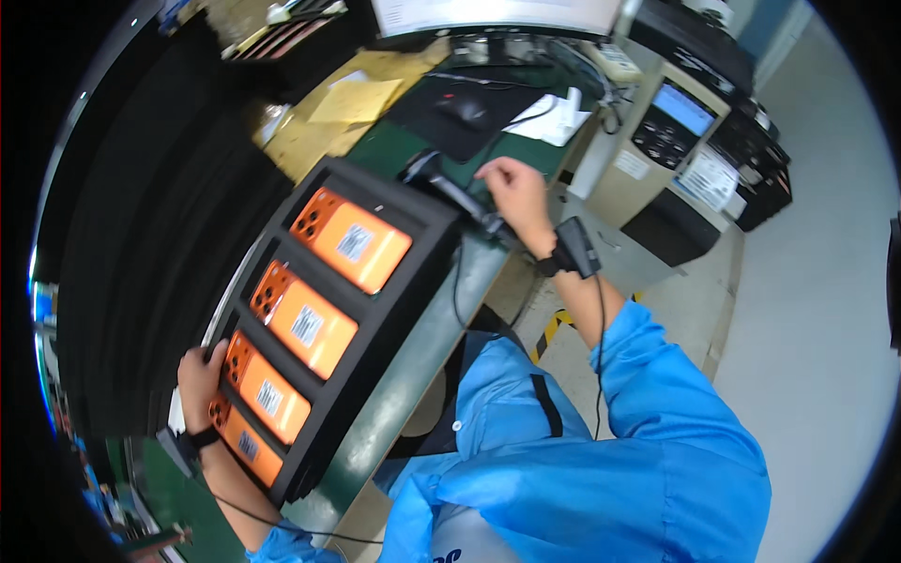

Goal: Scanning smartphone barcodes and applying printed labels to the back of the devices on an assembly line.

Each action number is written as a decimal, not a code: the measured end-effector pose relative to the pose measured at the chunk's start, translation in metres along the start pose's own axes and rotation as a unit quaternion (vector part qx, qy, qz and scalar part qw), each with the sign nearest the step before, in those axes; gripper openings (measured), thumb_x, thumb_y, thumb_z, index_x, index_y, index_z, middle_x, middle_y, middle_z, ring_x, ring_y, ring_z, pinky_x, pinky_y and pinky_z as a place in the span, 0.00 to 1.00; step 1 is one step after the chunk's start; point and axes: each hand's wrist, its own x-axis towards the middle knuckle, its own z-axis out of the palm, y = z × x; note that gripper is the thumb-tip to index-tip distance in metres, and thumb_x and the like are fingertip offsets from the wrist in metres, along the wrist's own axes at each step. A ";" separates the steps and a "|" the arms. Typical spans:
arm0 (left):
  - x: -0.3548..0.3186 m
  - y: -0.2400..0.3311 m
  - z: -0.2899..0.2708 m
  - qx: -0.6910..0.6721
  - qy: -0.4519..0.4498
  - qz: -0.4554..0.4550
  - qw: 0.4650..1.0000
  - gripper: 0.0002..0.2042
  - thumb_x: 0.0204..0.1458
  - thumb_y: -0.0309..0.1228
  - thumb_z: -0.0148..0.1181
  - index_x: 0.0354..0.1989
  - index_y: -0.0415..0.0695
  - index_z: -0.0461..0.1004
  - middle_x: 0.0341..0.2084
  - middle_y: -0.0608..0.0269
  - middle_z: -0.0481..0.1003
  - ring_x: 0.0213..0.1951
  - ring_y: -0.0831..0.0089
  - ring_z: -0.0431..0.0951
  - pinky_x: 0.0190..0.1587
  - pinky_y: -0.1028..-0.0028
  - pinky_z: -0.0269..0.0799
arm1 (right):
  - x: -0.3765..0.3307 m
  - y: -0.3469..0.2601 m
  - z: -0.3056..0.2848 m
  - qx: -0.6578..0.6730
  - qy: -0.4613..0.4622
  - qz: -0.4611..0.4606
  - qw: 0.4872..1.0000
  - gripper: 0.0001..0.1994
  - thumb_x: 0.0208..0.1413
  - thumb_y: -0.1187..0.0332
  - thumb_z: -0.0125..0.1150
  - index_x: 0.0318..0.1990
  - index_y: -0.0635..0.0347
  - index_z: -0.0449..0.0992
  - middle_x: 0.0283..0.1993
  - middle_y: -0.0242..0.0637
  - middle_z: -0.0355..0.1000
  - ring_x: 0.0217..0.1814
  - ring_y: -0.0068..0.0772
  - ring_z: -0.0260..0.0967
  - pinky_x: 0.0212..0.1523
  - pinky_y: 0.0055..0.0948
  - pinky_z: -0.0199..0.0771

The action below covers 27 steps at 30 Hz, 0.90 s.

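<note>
A black tray (375, 319) lies on the green bench and holds several orange phones, each with a white label on its back. My left hand (200, 380) grips the tray's near left edge, beside the two nearest orange phones (266, 392). My right hand (514, 192) reaches past the tray's far end, fingers curled over a black handheld scanner (441, 180) on the bench; the grip itself is hidden under the hand. Both wrists carry black straps, and the right one bears a small black device (575, 246) with a cable.
A black mouse on a black pad (462, 113), white papers (554, 117) and yellow envelopes (357, 98) lie at the far end of the bench. A monitor (497, 14) stands behind them. A beige label printer (671, 127) and black machines stand to the right, beside grey floor.
</note>
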 end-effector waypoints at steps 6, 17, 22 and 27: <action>0.001 0.032 -0.027 -0.049 -0.053 0.073 0.995 0.23 0.60 0.44 0.53 0.37 0.28 0.74 0.31 0.34 0.75 0.38 0.40 0.76 0.39 0.57 0.70 | -0.001 -0.010 -0.004 -0.001 0.003 0.004 1.000 0.09 0.56 0.69 0.56 0.30 0.62 0.80 0.19 0.34 0.70 0.20 0.18 0.63 0.23 0.24 0.60; 0.016 0.252 -0.027 -0.111 0.078 0.436 0.890 0.21 0.52 0.40 0.61 0.49 0.37 0.73 0.50 0.49 0.73 0.53 0.53 0.72 0.57 0.62 0.66 | -0.002 -0.003 -0.004 0.015 -0.012 0.005 1.000 0.09 0.54 0.68 0.55 0.31 0.59 0.81 0.19 0.37 0.70 0.21 0.25 0.66 0.24 0.27 0.63; 0.021 0.289 -0.005 -0.120 0.047 0.400 0.908 0.14 0.51 0.34 0.61 0.43 0.38 0.75 0.44 0.53 0.76 0.47 0.55 0.75 0.52 0.64 0.70 | -0.001 -0.001 -0.004 -0.002 -0.035 0.022 0.999 0.09 0.54 0.68 0.55 0.31 0.60 0.81 0.19 0.35 0.69 0.21 0.22 0.65 0.25 0.25 0.62; 0.013 0.286 0.011 -0.167 0.080 0.394 0.900 0.14 0.51 0.33 0.60 0.44 0.38 0.74 0.47 0.52 0.73 0.51 0.53 0.73 0.55 0.63 0.68 | -0.003 0.002 -0.003 0.034 -0.001 -0.014 0.999 0.09 0.54 0.68 0.55 0.29 0.58 0.81 0.19 0.39 0.71 0.20 0.25 0.66 0.23 0.28 0.62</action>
